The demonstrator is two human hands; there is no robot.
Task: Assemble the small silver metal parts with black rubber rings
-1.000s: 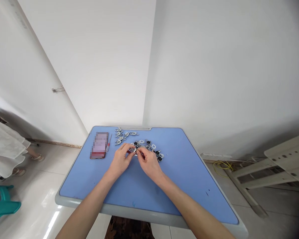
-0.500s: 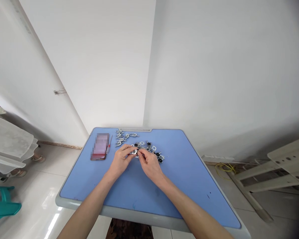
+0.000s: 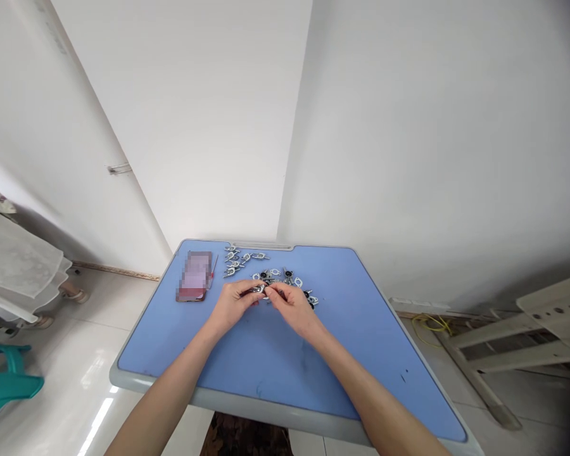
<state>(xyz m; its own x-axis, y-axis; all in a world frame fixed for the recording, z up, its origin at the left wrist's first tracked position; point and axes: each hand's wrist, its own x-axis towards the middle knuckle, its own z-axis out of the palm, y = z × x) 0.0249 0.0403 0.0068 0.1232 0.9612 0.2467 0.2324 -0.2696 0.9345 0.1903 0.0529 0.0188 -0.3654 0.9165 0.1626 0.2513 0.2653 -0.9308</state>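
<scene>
My left hand (image 3: 232, 306) is closed, with thumb and fingers pinching a small metal flanged part (image 3: 260, 289) just above the table. My right hand (image 3: 295, 310) meets it from the other side, its thumb and index finger closed on the same part; the fingertips cover much of it. Behind and to the right of my hands lies a loose pile of black round switch-like pieces (image 3: 289, 274) and silver oval flange plates (image 3: 298, 282). Farther back, several similar metal parts with prongs (image 3: 234, 265) form a separate group.
Both hands work over a blue table (image 3: 171, 342) with a grey rim. At its left lie a phone (image 3: 194, 275) and a thin screwdriver-like tool with a red section (image 3: 212, 277). A white wall (image 3: 228, 126) stands behind. A teal stool (image 3: 12, 380) is at lower left.
The view has shifted slightly, so the table contents appear a little to the right. Both hands stay together at the part, whose flange now looks tilted differently.
</scene>
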